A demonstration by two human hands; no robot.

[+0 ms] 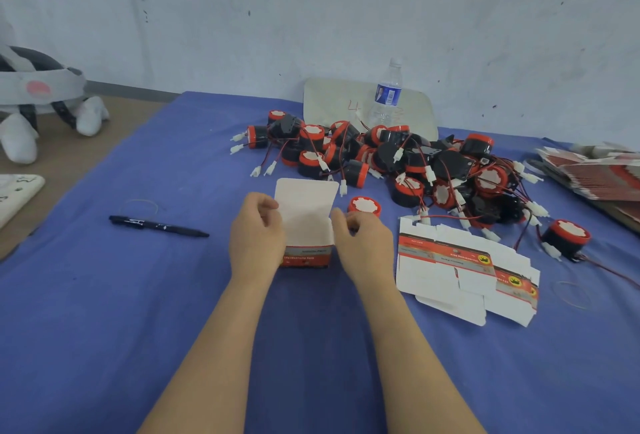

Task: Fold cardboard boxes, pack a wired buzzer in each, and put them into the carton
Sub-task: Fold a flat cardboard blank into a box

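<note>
1. The half-formed box [306, 226] was seen standing mid-tabletop [104, 295], lid flap upright. Its side walls were grasped by the left hand [256, 233] at nine o'clock and the right hand [360, 239] at three o'clock.
2. The box was judged light, thin and easily creased, so hold was best taken at the folded edges, not on the flap.
3. Flat blanks [460, 267] were spread at four o'clock of the box.
4. One buzzer [363, 207] lay just beyond the right hand. It was judged rigid, best gripped by its round body.
5. The tangled buzzer pile [398, 163] lay farther off at one o'clock, where wires were likely to snag. No carton could be identified.
</note>
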